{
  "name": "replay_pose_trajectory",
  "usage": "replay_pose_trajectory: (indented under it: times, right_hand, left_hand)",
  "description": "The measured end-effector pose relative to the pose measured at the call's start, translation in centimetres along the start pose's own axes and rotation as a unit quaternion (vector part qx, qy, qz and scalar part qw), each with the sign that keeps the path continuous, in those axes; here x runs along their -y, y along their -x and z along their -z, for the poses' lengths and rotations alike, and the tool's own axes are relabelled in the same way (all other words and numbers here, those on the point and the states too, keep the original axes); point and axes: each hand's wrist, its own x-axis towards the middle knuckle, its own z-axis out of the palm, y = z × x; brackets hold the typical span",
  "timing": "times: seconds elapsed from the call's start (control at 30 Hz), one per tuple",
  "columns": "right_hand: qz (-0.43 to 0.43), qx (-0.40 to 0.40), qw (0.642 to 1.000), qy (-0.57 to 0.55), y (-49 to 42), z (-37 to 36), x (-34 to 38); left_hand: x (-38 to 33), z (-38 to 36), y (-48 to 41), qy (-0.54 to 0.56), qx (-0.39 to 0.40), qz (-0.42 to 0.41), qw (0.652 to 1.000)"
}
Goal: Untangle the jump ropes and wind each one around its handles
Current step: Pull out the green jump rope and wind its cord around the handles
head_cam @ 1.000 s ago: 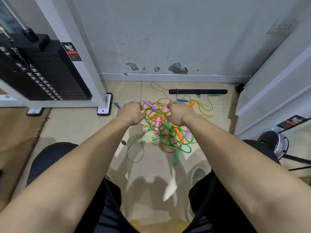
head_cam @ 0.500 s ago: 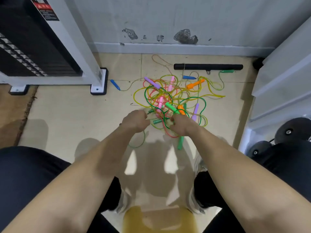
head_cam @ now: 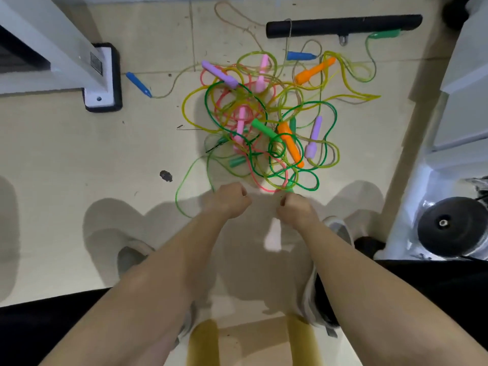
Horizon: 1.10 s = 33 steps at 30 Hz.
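Glossy plastic cords in yellow, green and pink lie looped over one another in a loose heap of jump ropes (head_cam: pixel 253 109). The heap sits on the pale tiled floor (head_cam: pixel 66 154), straight ahead of the person and just beyond both hands.

Smooth, tapered handles stick out of it at all angles. A purple handle (head_cam: pixel 219 75) at the far edge slants from upper left to lower right. An orange handle (head_cam: pixel 290 143) in the middle runs nearly far-to-near, its near end leaning right. A blue handle (head_cam: pixel 138 84) lies apart to the left, trailing a thin cord toward the heap.

The right hand (head_cam: pixel 295 212) is curled round a green handle (head_cam: pixel 289 184) at the heap's near edge; only a short stub shows, pointing away from the person. The left hand (head_cam: pixel 229 202) is balled up near a thin green cord (head_cam: pixel 177 192) — whether it grips anything I cannot tell. A black cylindrical bar (head_cam: pixel 343 25) lies crosswise beyond the ropes.
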Motion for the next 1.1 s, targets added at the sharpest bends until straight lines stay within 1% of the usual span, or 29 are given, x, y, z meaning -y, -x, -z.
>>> replay_pose_trajectory:
  times: [0.1, 0.17, 0.3, 0.4, 0.43, 0.5, 0.57, 0.6, 0.63, 0.67, 0.77, 0.83, 0.9, 0.93, 0.97, 1.0, 1.07, 1.1]
  right_hand:
    - [-0.064, -0.065, 0.992, -0.091, -2.0, -1.4, -1.3]
    - [-0.09, -0.1, 0.983, -0.124, -3.1, -1.9, -1.6]
    - [-0.114, -0.085, 0.979, -0.147, -4.9, -2.8, -1.4]
    - [-0.115, -0.094, 0.975, -0.165, -5.3, -3.2, -1.2]
    - [-0.11, -0.095, 0.972, -0.184, -4.9, -3.4, -1.1]
    - [-0.087, -0.069, 0.965, -0.237, -3.7, -4.1, -0.5]
    - [-0.024, 0.0, 0.961, -0.275, -1.7, -5.4, 0.3]
    - [0.012, 0.039, 0.96, -0.278, -0.5, -5.9, 0.9]
    - [0.046, 0.073, 0.957, -0.278, 0.6, -6.4, 1.4]
    - [0.064, 0.095, 0.955, -0.275, 1.6, -6.9, 1.8]
    - [0.092, 0.108, 0.94, -0.311, 4.3, -6.9, 3.0]
    - [0.121, 0.115, 0.943, -0.289, 5.7, -6.2, 3.8]
    - [0.122, 0.122, 0.956, -0.236, 7.2, -4.9, 4.4]
    - [0.126, 0.102, 0.964, -0.211, 8.0, -4.1, 4.6]
    - [0.123, 0.057, 0.972, -0.194, 8.6, -3.3, 4.7]
    - [0.112, -0.012, 0.975, -0.189, 9.3, -2.3, 4.8]
    - [0.097, -0.133, 0.965, -0.206, 10.8, 0.0, 5.2]
    - [0.108, -0.167, 0.959, -0.2, 11.3, 1.1, 5.4]
  left_hand:
    - [-0.3, -2.1, -1.8, 0.014, 0.023, 0.002, 1.0]
    - [-0.3, -3.5, -2.9, 0.029, 0.033, 0.004, 0.999]
    - [-0.4, -5.3, -3.9, 0.076, 0.035, -0.001, 0.996]
    - [-0.2, -6.1, -4.1, 0.093, 0.031, -0.01, 0.995]
    - [-0.1, -6.1, -4.1, 0.121, 0.022, -0.006, 0.992]
    - [-0.1, -5.7, -4.0, 0.223, -0.001, 0.02, 0.975]
    - [-0.5, -4.8, -3.6, 0.333, 0.014, 0.064, 0.941]
    - [-0.6, -4.3, -3.3, 0.369, 0.032, 0.082, 0.925]
    - [-0.5, -3.8, -2.8, 0.382, 0.049, 0.083, 0.919]
    - [-0.3, -3.2, -2.1, 0.374, 0.059, 0.07, 0.923]
    - [0.5, -1.5, 0.2, 0.335, 0.055, 0.031, 0.94]
    - [0.8, -0.2, 2.0, 0.328, 0.037, 0.029, 0.943]
    - [0.5, 1.6, 4.0, 0.315, 0.019, 0.024, 0.948]
    - [0.2, 2.6, 5.1, 0.311, 0.013, 0.021, 0.95]
    - [-0.1, 3.8, 6.2, 0.31, 0.011, 0.02, 0.951]
    - [-0.4, 5.0, 7.4, 0.305, 0.012, 0.019, 0.952]
    - [-1.2, 7.4, 9.8, 0.293, 0.022, -0.003, 0.956]
    - [-1.7, 8.6, 11.2, 0.296, 0.038, -0.023, 0.954]
